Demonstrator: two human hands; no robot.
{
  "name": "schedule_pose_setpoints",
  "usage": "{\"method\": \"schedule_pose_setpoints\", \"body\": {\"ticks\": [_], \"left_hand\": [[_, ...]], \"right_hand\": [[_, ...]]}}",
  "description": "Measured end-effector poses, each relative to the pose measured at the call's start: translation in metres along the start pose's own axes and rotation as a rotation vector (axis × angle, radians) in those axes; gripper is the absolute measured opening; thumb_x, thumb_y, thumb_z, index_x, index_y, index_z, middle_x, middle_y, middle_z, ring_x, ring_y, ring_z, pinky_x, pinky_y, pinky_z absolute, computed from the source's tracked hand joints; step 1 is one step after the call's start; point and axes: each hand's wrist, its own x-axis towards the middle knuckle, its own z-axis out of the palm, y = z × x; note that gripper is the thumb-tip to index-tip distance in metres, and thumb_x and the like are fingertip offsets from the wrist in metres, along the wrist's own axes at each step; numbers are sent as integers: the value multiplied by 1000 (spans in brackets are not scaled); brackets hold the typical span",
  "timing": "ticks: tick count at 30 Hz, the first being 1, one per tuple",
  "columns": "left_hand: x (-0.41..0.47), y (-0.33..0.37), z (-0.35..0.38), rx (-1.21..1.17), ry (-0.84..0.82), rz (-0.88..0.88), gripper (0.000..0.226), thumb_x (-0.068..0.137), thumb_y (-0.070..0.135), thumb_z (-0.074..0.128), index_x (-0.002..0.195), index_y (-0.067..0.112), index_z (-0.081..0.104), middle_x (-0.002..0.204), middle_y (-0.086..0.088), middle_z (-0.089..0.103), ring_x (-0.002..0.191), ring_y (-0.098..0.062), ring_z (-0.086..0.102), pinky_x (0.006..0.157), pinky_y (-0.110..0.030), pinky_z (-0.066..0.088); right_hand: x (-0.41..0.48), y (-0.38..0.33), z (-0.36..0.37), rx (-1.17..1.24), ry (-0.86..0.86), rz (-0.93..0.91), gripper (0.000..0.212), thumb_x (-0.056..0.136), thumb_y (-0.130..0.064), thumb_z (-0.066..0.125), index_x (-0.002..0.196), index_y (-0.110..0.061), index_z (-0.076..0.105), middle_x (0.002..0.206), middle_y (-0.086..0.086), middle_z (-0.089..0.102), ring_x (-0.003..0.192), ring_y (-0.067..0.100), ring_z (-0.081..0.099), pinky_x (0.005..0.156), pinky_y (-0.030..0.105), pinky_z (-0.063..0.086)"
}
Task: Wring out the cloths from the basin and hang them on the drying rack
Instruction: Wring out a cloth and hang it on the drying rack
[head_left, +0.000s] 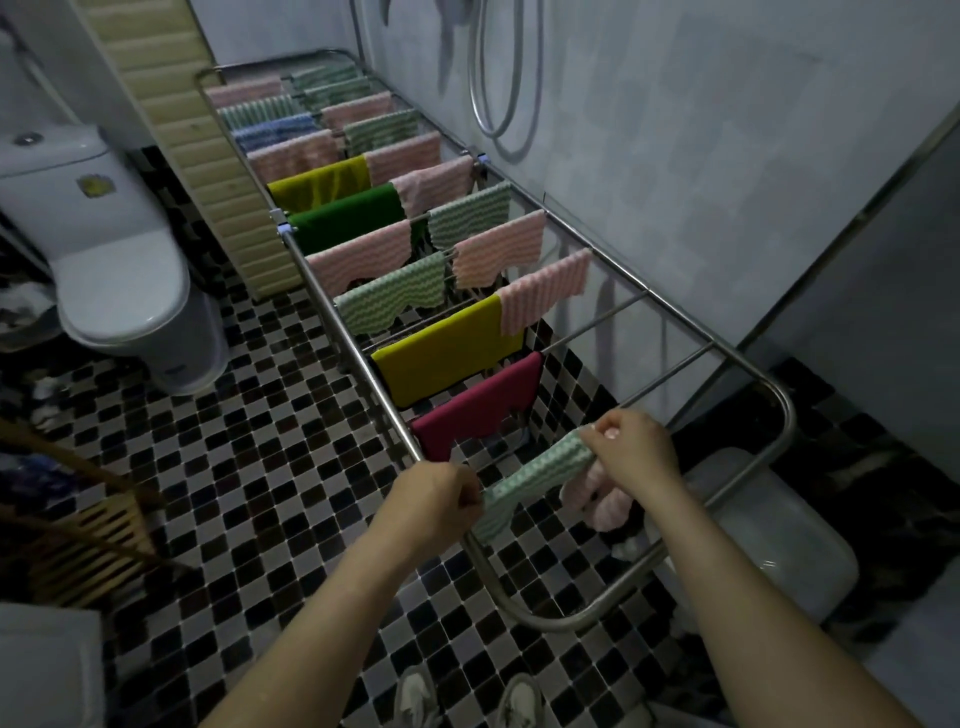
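A long metal drying rack (769, 389) runs from the near right to the far wall, with several pink, green, yellow and magenta cloths draped over its bars. My left hand (441, 499) and my right hand (634, 447) hold the two ends of a green-and-white striped cloth (535, 475), stretched above the rack's near end, just in front of the magenta cloth (478, 405). A bunched pink cloth (597, 499) hangs under my right hand, also gripped by it. A white basin (779, 525) sits on the floor below the rack's near right corner.
A white toilet (114, 260) stands at the left. A folding beige screen (208, 156) leans behind the rack. A shower hose (498, 78) hangs on the tiled wall at right. A wooden slatted stand (88, 540) is at the near left. My shoes (467, 701) are on the checkered floor.
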Motion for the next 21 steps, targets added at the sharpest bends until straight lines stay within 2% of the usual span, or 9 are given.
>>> {"method": "schedule_pose_setpoints", "body": {"ticks": [7,10,12,14,17,19,21], "left_hand": [[12,-10,-2,40,-85,86,11,86,21,64,79,19,56,78,5,62,72,-14,58,67,-29,54],[16,-9,-5,45,-86,120,18,90,25,59,74,23,52,71,8,58,65,-11,56,58,-24,47],[20,0,-9,2,-29,147,16,95,24,53,80,23,57,73,10,59,65,-7,56,56,-19,40],[29,16,-15,-127,21,179,15,97,22,52,95,20,66,88,9,67,75,-6,60,64,-19,46],[52,55,-19,-420,15,219,22,97,24,55,114,19,68,109,8,69,93,-5,63,83,-22,53],[66,80,-19,-617,-48,235,34,95,29,59,128,23,60,122,12,63,104,3,58,85,-12,48],[78,96,-19,-847,-209,212,44,93,30,62,136,24,52,127,17,56,110,6,54,83,-8,45]], "right_hand": [[-7,-10,-3,5,33,57,20,87,-33,66,95,-15,69,100,5,70,93,23,63,75,27,47],[-12,-9,-19,63,17,65,12,88,-20,63,99,-17,66,107,4,67,100,22,60,80,27,45],[-16,-6,-36,103,5,38,14,89,-13,58,99,-22,63,112,3,65,102,20,57,80,26,41],[-17,-5,-59,136,-25,-4,15,90,-14,56,100,-23,63,112,1,63,102,17,55,80,27,40],[-12,-1,-97,178,-112,-104,13,93,-18,57,97,-26,67,106,-4,64,103,14,58,85,32,45],[-9,-1,-117,209,-193,-193,11,91,-24,60,94,-31,67,104,-9,65,103,10,59,90,33,46],[-7,-2,-129,242,-269,-266,15,88,-25,62,101,-31,67,107,-15,65,104,5,59,92,30,46]]}}
